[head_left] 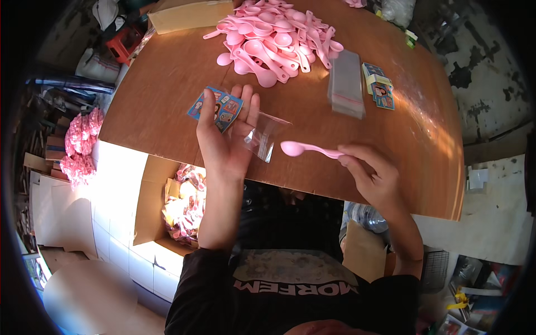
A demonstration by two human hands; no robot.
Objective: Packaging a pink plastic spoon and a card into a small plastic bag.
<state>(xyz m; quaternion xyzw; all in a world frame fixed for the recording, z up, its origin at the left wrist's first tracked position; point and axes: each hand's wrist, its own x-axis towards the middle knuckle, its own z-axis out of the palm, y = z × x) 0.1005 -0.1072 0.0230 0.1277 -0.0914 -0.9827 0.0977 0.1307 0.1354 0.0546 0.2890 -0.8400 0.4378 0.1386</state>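
Observation:
My left hand [223, 148] is turned palm up over the table's near edge. Its thumb presses a few small blue printed cards [226, 106] against the fingers. A clear plastic bag [263, 142] hangs at the right side of the same hand, apparently caught by the lower fingers. My right hand [377, 176] pinches the handle end of a pink plastic spoon [310, 148] between thumb and fingers. The spoon's bowl points left toward the bag and is apart from it. Beyond the hands lies a large heap of pink spoons [273, 42].
On the brown wooden table [162, 106] lie a stack of clear bags [346, 89] and a banded bundle of blue cards [381, 92]. An open cardboard box [151, 195] of packed items stands below left. Another cardboard box [187, 17] sits at the far edge.

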